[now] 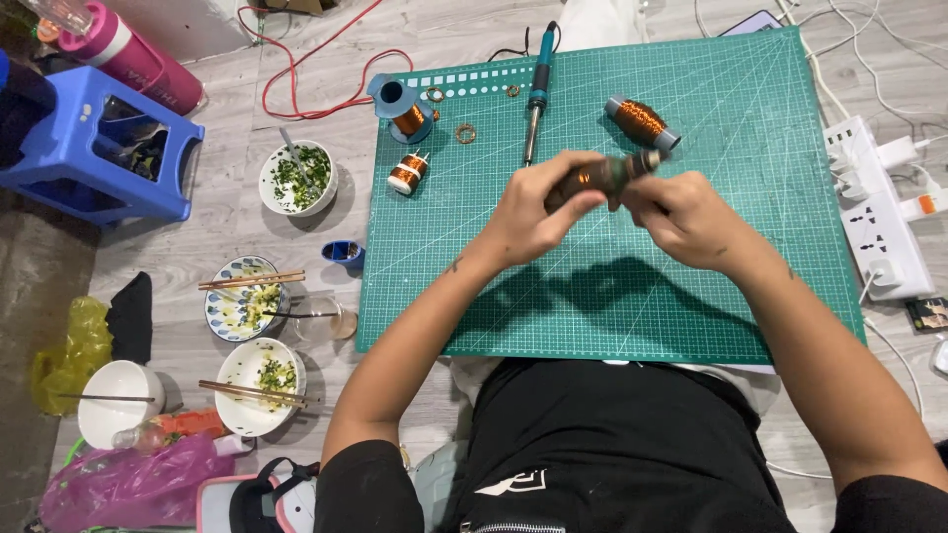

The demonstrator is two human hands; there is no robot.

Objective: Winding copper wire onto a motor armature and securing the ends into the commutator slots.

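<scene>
While you sit over the green cutting mat (pixel 691 296), your left hand (pixel 528 217) and right hand (pixel 681 217) both close around a copper wire spool (pixel 604 176), held just above the mat's middle, near the soldering iron (pixel 538 89).

Makeshift home floor workshop, green cutting mat (pixel 691 296), soldering iron (pixel 538 89), food bowls (pixel 259 385)

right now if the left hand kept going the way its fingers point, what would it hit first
The left hand points up and to the right along the copper wire spool it holds. Beyond that, probably the grey-capped copper spool lying on the green cutting mat, though height is unclear.
</scene>
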